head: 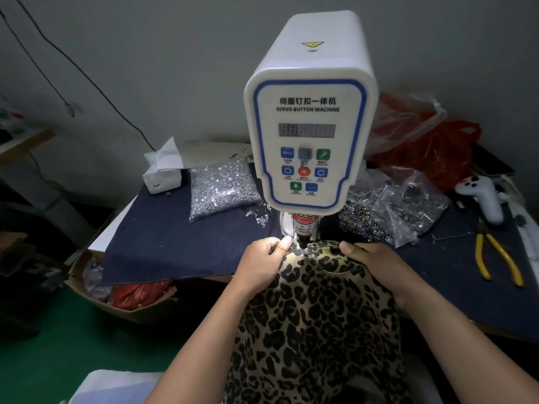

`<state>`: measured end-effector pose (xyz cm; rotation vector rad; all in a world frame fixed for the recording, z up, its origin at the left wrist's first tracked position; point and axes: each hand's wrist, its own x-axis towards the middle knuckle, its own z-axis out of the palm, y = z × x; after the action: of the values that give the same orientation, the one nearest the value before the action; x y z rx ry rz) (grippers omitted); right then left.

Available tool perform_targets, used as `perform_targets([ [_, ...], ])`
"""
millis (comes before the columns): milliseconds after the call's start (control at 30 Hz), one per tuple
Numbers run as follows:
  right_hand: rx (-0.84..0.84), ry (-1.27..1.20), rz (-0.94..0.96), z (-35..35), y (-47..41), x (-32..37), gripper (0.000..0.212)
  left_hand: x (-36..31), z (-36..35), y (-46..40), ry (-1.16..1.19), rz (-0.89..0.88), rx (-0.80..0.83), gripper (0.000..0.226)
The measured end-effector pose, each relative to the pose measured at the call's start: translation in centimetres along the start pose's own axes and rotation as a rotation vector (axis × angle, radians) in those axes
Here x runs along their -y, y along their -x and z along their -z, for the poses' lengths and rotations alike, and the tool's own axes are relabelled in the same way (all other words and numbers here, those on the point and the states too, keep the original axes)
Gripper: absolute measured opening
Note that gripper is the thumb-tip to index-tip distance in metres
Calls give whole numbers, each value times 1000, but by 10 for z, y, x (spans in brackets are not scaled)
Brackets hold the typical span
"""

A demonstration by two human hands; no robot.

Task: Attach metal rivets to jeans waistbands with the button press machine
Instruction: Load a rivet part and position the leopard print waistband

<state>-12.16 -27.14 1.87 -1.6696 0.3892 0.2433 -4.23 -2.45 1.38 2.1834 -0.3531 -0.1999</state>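
A white servo button machine (309, 118) stands at the table's middle, its black punch (303, 239) pointing down onto the waistband of leopard-print jeans (318, 316). The jeans run from under the punch down toward me. My left hand (264, 265) pinches the waistband edge just left of the punch, thumb on top. My right hand (370, 258) holds the waistband on the right, fingers curled over the cloth. The die under the fabric is hidden.
A clear bag of silver rivets (223, 189) lies left of the machine, more bags of metal parts (390, 211) lie to the right. Yellow-handled pliers (495, 258), a white controller (481, 196), a tissue pack (162, 170) and red plastic bags (423, 141) sit on the dark cloth.
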Motion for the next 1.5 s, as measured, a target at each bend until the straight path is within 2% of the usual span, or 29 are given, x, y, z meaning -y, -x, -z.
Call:
perform_targets([
  [267,-51,34,58,-4,5,2,45,3,-1,3,107,-10,20,53],
  [433,-61,43,80,-5,7,0,45,2,-1,5,169,-15,49,55],
  [767,-72,125,114,-4,7,-4,48,5,-1,7,168,-15,55,55],
  [967,-48,125,111,-1,6,-6,59,4,-2,7,174,-13,58,57],
  [1167,-43,141,112,-1,6,-5,55,7,-3,6,170,-20,66,52],
  [1367,-34,143,103,0,4,-7,64,9,-6,3,198,-21,57,52],
  [1500,-43,160,104,-1,5,-5,64,9,-6,2,191,-21,63,61],
])
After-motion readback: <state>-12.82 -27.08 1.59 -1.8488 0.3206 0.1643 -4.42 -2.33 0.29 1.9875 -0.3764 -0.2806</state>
